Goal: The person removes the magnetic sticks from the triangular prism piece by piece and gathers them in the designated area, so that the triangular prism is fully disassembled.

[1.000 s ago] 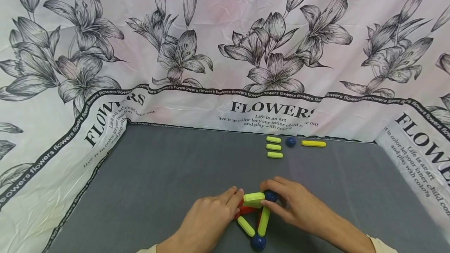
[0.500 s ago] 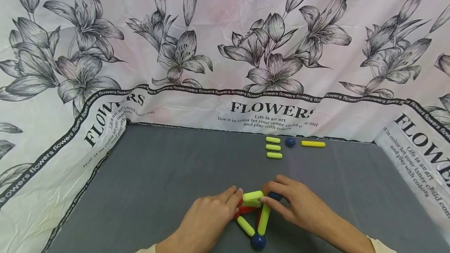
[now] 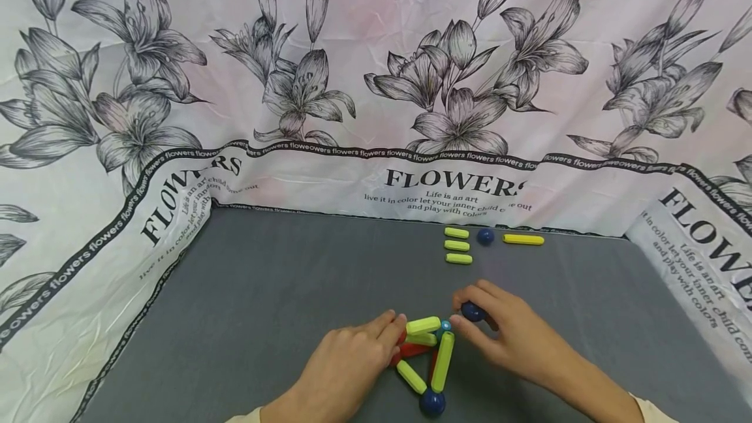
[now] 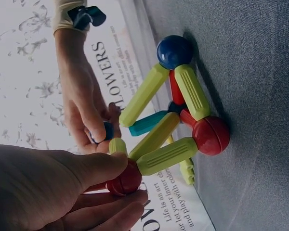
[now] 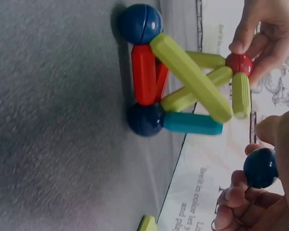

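Note:
My left hand (image 3: 352, 364) grips a red ball (image 4: 125, 178) at the top of a magnetic stick-and-ball frame. Yellow-green sticks (image 5: 190, 77), red sticks (image 5: 144, 74) and an upright teal stick (image 5: 192, 123) join its balls. On the table, the base has two blue balls (image 5: 140, 24) and another red ball (image 4: 211, 135). Beside the frame, my right hand (image 3: 514, 335) holds a loose blue ball (image 5: 260, 167) between thumb and fingers, apart from the sticks. Three stick ends, the teal one and two yellow-green ones, point toward it without a ball on them.
Near the back edge of the grey table (image 3: 282, 279) lie three short yellow-green sticks (image 3: 457, 246), a blue ball (image 3: 485, 236) and a longer yellow stick (image 3: 523, 239). A flower-printed cloth (image 3: 329, 181) rises behind and along both sides.
My right hand has pulled the blue ball off the stick ends, up and to the right, uncovering the teal stick's tip. The left hand keeps its place on the red ball.

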The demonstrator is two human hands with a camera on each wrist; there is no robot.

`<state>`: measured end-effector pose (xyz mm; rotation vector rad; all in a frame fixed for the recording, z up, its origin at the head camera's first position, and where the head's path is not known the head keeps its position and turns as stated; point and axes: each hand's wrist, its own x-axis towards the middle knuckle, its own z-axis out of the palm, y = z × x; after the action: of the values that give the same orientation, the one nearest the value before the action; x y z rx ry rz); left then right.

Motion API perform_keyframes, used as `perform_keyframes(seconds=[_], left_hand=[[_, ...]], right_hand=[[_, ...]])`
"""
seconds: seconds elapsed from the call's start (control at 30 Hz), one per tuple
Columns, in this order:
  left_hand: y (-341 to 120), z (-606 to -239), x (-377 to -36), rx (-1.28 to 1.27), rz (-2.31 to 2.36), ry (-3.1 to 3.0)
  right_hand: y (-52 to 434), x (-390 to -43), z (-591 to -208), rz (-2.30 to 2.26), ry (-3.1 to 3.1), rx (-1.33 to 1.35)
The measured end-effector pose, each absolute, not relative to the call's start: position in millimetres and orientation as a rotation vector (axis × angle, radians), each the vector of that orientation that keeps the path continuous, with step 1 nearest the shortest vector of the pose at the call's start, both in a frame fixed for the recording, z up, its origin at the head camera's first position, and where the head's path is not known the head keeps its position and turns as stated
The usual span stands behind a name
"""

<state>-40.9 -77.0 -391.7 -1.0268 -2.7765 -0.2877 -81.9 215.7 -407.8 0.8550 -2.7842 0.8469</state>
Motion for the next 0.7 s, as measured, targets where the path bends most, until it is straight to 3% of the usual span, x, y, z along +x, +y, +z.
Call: perform_keyframes(seconds=[0.47,0.7], left_hand=[[-79,-394,-41,-1.012,-0.297,-2.731],[-78,-394,-42,-1.026,-0.328,-2.752]], right_hand=[[255,-118,-418,0.711,-2.846,0.496],[272,-139,-431,0.573,-2.796,0.467]])
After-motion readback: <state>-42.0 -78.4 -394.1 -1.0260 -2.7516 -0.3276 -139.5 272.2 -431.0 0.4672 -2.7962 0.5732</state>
